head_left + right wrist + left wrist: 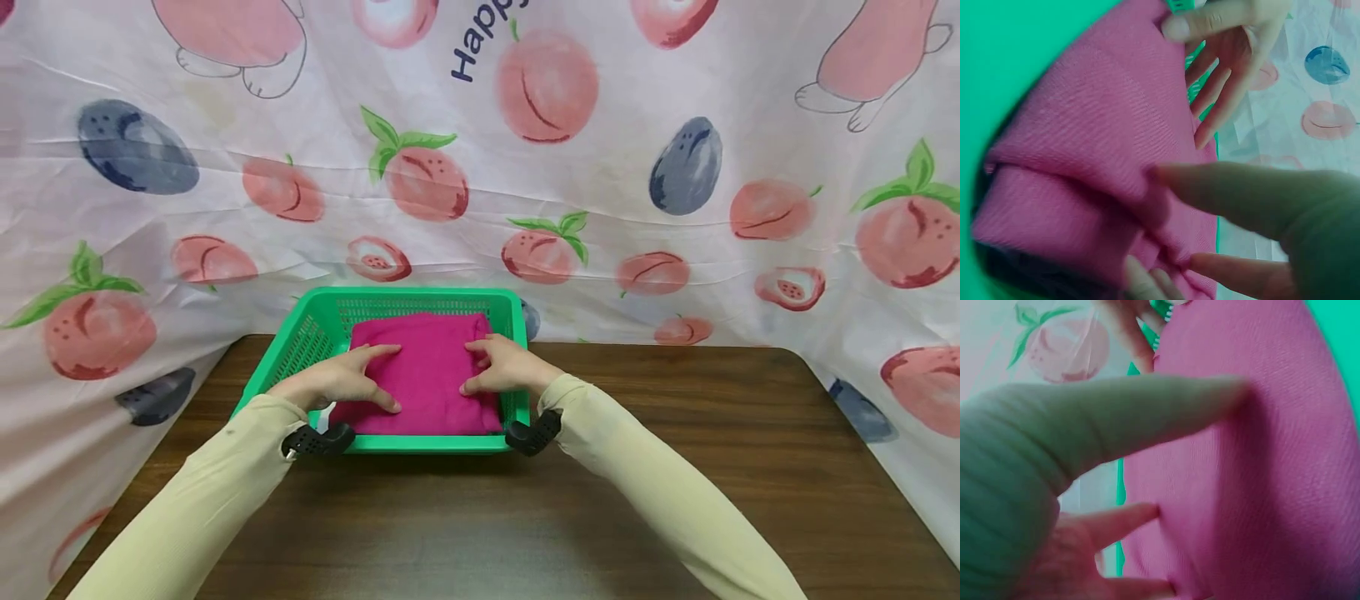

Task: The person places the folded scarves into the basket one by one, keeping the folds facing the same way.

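Left edge: a fruit-printed pale plastic sheet is seen hung as a backdrop and draped down past the side of the dark wood-grain table, so everything behind and beside it is screened off.

Left hand: it is laid on top of the folded magenta woven cloth, fingers stretched out almost straight and the thumb spread toward the near edge; nothing is gripped or pinched, the palm is simply pressed flat, apparently so that the fold is kept down.

Left wrist view: the thumb is shown large and blurred across the cloth, with straight fingertips resting at the fabric's edge; the hand itself is mostly cut off by the frame.

Cloth, position: it is lying inside the green perforated plastic basket, filling most of the floor, with the mesh walls left showing at the far and left sides.

Right hand: it is rested on the cloth's right part, fingers loosely bent and pointed inward, nothing enclosed as far as can be made out; pressing, not holding, is judged.

Right wrist view: several stacked layers of cloth are revealed at the folded edge, and the fingertips are seen touching it; whether any layer is nipped beneath them cannot be told.

Hidden: the basket's floor and the cloth's underside are covered.
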`<move>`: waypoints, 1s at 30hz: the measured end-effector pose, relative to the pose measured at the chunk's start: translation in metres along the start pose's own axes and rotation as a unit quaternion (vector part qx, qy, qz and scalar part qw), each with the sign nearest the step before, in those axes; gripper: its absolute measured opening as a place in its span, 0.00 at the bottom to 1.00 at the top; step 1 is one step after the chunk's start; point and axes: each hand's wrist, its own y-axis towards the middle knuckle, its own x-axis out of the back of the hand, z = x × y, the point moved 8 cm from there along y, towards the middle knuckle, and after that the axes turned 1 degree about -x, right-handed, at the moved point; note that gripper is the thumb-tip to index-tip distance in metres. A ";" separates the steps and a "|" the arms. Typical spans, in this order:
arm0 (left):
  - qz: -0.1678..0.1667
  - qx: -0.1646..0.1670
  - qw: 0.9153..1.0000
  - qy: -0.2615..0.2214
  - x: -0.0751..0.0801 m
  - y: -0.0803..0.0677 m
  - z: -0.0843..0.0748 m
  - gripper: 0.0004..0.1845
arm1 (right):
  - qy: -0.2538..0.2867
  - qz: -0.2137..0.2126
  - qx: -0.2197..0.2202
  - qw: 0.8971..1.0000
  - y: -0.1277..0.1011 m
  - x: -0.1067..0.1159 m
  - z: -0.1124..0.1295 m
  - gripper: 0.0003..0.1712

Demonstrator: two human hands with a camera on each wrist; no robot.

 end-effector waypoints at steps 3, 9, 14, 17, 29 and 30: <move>-0.040 0.001 0.999 0.023 0.000 -0.005 -0.003 0.48 | 0.019 -0.017 0.020 0.999 -0.008 0.006 0.000 0.37; -0.143 -0.047 0.984 0.101 -0.004 -0.024 -0.020 0.37 | 0.068 -0.051 0.053 0.995 -0.030 0.012 -0.003 0.35; -0.192 -0.083 0.972 0.110 -0.012 -0.036 -0.032 0.34 | 0.122 -0.101 0.098 0.982 -0.051 0.016 -0.006 0.36; -0.202 -0.098 0.969 0.101 -0.018 -0.044 -0.036 0.33 | 0.131 -0.138 0.132 0.973 -0.066 0.018 -0.007 0.38; -0.231 -0.152 0.954 0.119 -0.048 -0.068 -0.049 0.32 | 0.082 -0.205 0.192 0.956 -0.106 0.020 -0.023 0.42; -0.233 -0.156 0.952 0.125 -0.049 -0.069 -0.050 0.32 | 0.074 -0.209 0.195 0.955 -0.108 0.020 -0.023 0.43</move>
